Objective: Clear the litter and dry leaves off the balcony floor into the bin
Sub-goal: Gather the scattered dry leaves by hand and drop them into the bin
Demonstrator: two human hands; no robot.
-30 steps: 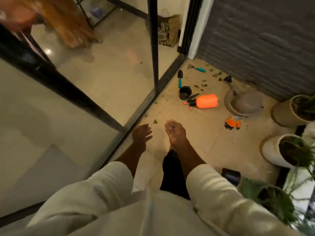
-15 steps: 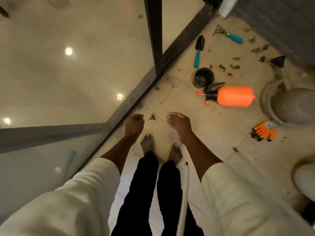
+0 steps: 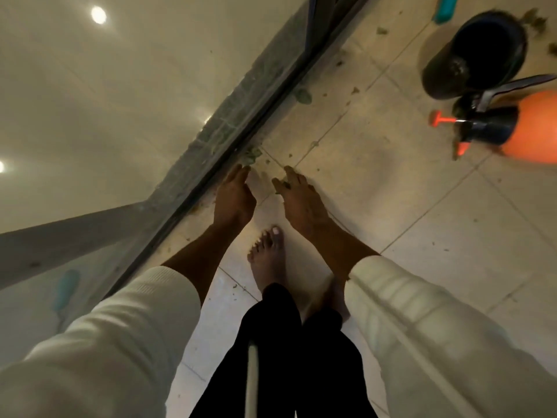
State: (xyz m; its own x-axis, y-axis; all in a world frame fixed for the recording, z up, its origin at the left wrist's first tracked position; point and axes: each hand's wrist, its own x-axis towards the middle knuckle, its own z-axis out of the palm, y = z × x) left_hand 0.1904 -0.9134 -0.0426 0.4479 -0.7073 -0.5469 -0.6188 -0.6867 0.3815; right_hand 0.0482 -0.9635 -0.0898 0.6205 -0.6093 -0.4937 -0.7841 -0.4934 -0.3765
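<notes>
Dry leaves (image 3: 251, 155), twelve o'clock of left hand (image 3: 233, 197): likely weightless, brittle, pinch gently from above; left grip loose, empty; right hand (image 3: 298, 197) apparently pinches a leaf scrap.

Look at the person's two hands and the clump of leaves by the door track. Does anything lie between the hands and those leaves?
Nothing visible does. The left hand and right hand reach down over bare tile, and the leaf clump lies just past the left fingertips beside the door track. The black pot and orange sprayer sit well off to the right.
</notes>
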